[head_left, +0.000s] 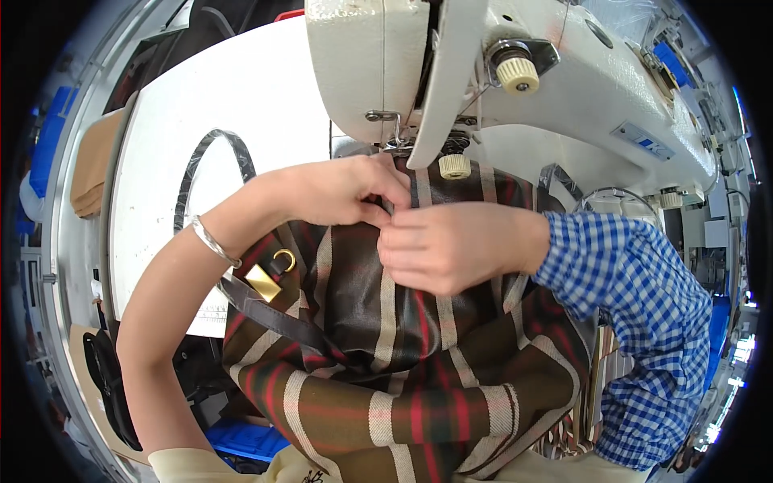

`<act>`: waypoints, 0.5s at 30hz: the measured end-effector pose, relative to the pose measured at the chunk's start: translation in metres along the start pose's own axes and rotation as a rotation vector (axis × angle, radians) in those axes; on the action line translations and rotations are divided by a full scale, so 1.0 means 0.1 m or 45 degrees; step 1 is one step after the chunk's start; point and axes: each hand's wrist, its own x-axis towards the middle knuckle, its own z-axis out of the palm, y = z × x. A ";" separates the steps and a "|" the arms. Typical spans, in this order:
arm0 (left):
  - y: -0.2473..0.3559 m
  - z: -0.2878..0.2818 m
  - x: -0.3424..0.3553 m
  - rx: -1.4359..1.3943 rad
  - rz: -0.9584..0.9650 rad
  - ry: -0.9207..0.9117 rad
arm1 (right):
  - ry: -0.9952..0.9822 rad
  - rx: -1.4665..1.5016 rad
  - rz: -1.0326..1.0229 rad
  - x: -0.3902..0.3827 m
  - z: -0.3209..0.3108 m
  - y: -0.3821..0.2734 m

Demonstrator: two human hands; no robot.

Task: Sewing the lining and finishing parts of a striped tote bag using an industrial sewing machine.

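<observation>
A plaid bag (pixel 386 322) in brown, red, black and cream lies bunched over the machine bed and my lap, its far part under the sewing machine head (pixel 362 72). Just in front of the presser foot area, my left hand (pixel 354 191) is closed in a pinch over the bag. My right hand (pixel 443 248) is also closed, its fingertips meeting those of the left. Whatever lies between the fingers is hidden. On the bag's left side, below my left wrist, are a gold metal plate (pixel 262 283), a gold ring (pixel 284 261) and a dark strap (pixel 282 324).
Left of the machine stretches a white tabletop (pixel 209 88), where a thin dark strip (pixel 193 173) curves in a loop. Stacked brown pieces (pixel 95 165) stand past its left edge. A blue bin (pixel 245 439) sits low at left. The machine arm fills the upper right.
</observation>
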 end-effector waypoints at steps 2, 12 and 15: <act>-0.01 0.07 0.04 0.022 0.048 -0.038 | -0.083 -0.094 -0.063 0.03 0.01 -0.11; 0.00 0.03 0.07 0.119 0.102 -0.006 | -0.545 -0.593 -0.051 0.20 -0.13 -0.44; 0.03 0.08 0.08 0.185 0.083 0.079 | -0.462 -0.558 0.137 0.17 -0.11 -0.49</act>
